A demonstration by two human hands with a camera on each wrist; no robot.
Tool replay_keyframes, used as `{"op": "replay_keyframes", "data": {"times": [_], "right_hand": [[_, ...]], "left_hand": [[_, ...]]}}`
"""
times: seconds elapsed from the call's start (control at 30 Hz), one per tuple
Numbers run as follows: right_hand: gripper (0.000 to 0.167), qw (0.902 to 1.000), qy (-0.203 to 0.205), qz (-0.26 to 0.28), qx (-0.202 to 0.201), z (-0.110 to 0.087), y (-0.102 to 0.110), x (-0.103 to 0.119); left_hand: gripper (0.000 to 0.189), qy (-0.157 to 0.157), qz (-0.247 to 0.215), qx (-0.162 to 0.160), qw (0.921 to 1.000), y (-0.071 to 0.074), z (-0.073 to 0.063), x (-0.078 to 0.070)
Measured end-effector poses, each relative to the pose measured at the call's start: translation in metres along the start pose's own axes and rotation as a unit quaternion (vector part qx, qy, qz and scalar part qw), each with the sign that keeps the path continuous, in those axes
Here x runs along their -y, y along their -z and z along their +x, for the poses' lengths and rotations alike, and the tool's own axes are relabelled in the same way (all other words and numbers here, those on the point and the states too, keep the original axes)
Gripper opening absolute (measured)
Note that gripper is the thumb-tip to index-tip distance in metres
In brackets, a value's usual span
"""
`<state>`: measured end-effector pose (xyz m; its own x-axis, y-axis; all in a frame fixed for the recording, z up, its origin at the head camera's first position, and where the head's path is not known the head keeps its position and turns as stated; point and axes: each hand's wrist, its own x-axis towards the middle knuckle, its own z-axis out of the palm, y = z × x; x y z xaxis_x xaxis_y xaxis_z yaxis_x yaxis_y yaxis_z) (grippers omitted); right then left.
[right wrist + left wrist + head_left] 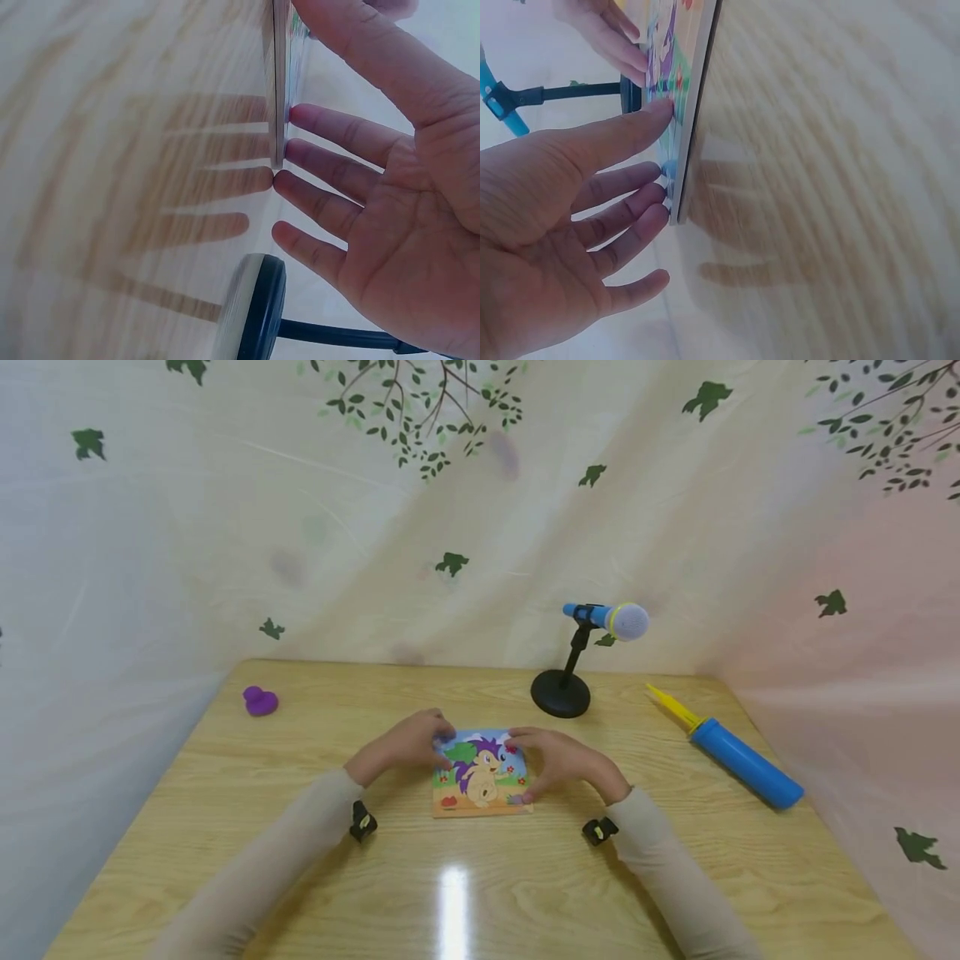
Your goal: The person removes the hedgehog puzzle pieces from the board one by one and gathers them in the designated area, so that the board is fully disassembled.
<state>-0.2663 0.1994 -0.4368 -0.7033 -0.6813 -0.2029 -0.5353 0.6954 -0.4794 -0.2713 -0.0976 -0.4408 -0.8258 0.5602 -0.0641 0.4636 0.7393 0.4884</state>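
Note:
A flat picture board (480,777) with a purple-spined cartoon hedgehog lies on the table, in the middle of the head view. My left hand (411,742) touches its left side, thumb and fingertips on the printed face. In the left wrist view the left fingers (622,225) are fairly straight and spread, the little finger off the board. On the other side my right hand (562,758) rests its thumb and fingertips on the board's right part. The right wrist view shows the right fingers (330,187) extended, their tips at the board's edge (277,142).
A blue toy microphone (607,617) sits on a black stand (561,693) behind the board. To the right lies a blue pump (746,764) with a yellow nozzle. One small purple object (260,701) is at the far left of the wooden table (300,727). A printed curtain hangs behind.

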Motion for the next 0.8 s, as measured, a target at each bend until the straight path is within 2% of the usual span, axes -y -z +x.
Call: {"op": "replay_keyframes", "data": {"times": [0.17, 0.4, 0.63, 0.8], "right_hand": [[0.091, 1.0000, -0.001, 0.003, 0.000, 0.0011, -0.0005, 0.0009], [0.091, 1.0000, -0.007, 0.003, 0.003, 0.0006, -0.0007, 0.0021], [0.090, 0.9999, -0.009, 0.008, 0.005, 0.0006, -0.0001, 0.0025], [0.090, 0.9999, -0.008, 0.006, 0.006, 0.0020, -0.0005, 0.0009]], "left_hand": [[0.058, -0.002, -0.007, 0.014, 0.9999, 0.0034, 0.0020, 0.0004], [0.054, -0.009, 0.003, 0.017, 0.9998, 0.0014, 0.0060, 0.0019], [0.047, 0.018, -0.010, 0.021, 0.9996, 0.0017, 0.0090, 0.0006], [0.046, 0.014, -0.004, 0.025, 0.9996, 0.0019, 0.0106, 0.0023]]}}
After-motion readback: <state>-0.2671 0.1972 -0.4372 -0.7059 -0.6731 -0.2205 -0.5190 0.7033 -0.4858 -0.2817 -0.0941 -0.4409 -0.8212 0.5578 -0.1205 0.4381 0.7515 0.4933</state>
